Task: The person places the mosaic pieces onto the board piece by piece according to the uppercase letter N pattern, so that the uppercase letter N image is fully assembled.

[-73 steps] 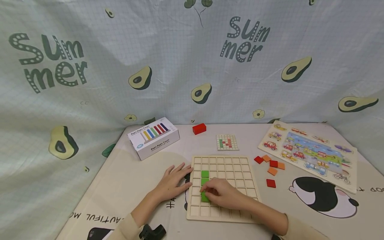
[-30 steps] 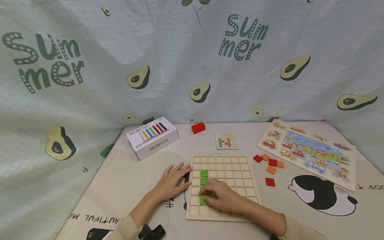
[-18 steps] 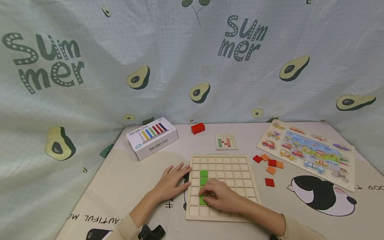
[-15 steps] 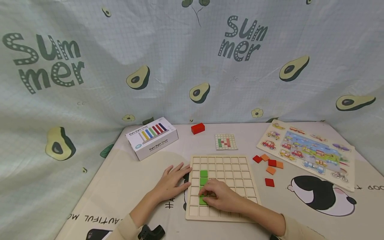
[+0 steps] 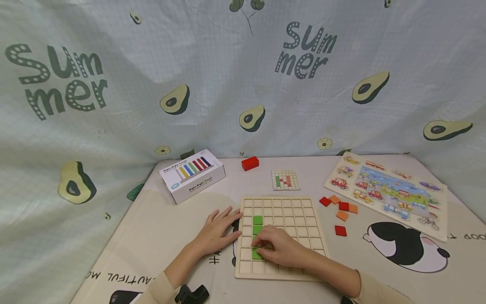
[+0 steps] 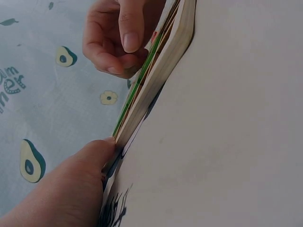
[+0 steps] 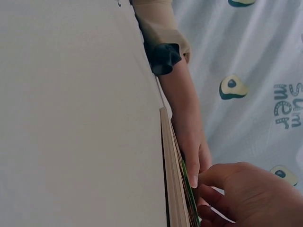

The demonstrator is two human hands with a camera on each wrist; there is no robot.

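A wooden grid board lies flat on the table, with a column of green square tiles in its second column from the left. My left hand rests on the table with spread fingers, its fingertips touching the board's left edge. Over the lower green tiles is my right hand, thumb and forefinger bent and apart, partly covering the column. Nothing shows between its fingers in the left wrist view; whether the fingertips touch a tile I cannot tell. Beyond the board lies a small pattern card with green and red squares.
Several loose red tiles and orange tiles lie right of the board. A picture puzzle board is at the far right. Behind stand a red block and a white box. A printed curtain hangs at the table's back edge.
Over the earlier frames my right hand has shifted very slightly down the green column, uncovering a little more of it. My left hand and the tiles stay put.
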